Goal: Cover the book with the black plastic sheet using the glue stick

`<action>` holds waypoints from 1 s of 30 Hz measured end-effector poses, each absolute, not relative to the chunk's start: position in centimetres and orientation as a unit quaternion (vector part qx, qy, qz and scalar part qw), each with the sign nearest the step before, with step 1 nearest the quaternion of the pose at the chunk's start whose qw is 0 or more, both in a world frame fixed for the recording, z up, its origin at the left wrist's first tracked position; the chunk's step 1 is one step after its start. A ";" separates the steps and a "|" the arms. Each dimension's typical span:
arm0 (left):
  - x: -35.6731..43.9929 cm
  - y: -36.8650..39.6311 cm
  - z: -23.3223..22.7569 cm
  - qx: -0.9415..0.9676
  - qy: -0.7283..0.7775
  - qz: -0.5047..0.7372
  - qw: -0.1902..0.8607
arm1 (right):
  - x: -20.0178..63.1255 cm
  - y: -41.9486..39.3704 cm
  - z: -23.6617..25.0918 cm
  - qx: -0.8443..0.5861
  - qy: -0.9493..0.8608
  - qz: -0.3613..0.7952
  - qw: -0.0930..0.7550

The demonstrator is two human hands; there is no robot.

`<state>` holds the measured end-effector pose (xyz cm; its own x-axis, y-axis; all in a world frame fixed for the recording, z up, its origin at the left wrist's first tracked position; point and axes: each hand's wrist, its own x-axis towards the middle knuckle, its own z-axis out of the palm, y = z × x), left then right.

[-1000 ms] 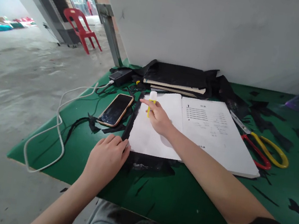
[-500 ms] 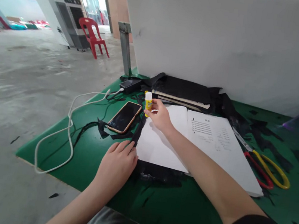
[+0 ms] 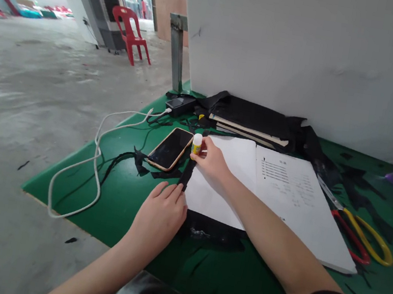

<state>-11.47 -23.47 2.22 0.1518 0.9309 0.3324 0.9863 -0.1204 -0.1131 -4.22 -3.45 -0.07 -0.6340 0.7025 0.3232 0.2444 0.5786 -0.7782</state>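
An open book (image 3: 223,191) lies on the green tabletop, with a blank left page and a right page bearing printed lines. Black material (image 3: 188,171) shows along its left and bottom edges. My right hand (image 3: 213,159) grips a yellow glue stick (image 3: 196,148) with a white top, upright over the book's left edge. Below it, my left hand (image 3: 164,209) rests with fingers laid flat on the black edge near the lower left corner. A phone (image 3: 171,149) lies just left of the glue stick.
Scissors (image 3: 361,237) with red and yellow handles lie at the book's right. Black-covered books (image 3: 256,119) sit behind it, before a white board (image 3: 300,54). A white cable (image 3: 97,171) loops at left; black scraps (image 3: 140,160) lie about.
My right hand has lowered the glue stick to the black edge of the book. My left hand stays near the lower left corner. The head view has shifted slightly.
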 end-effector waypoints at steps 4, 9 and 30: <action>-11.8 -23.9 2.2 -0.747 -0.643 -0.105 0.129 | -4.0 -3.7 0.4 -0.256 -0.854 0.349 0.287; -11.9 -24.4 2.8 -0.732 -0.667 -0.097 0.101 | -3.8 -4.1 0.8 -0.213 -0.869 0.364 0.260; -13.0 -25.8 0.9 -0.748 -0.635 -0.137 0.137 | -2.9 -6.2 3.5 -0.036 -0.896 0.437 0.070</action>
<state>-12.97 -25.83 0.91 0.1553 0.9120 0.3796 0.9874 -0.1553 -0.0309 -2.89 -6.20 3.50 -0.9876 0.1265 0.0935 0.0042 0.6152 -0.7883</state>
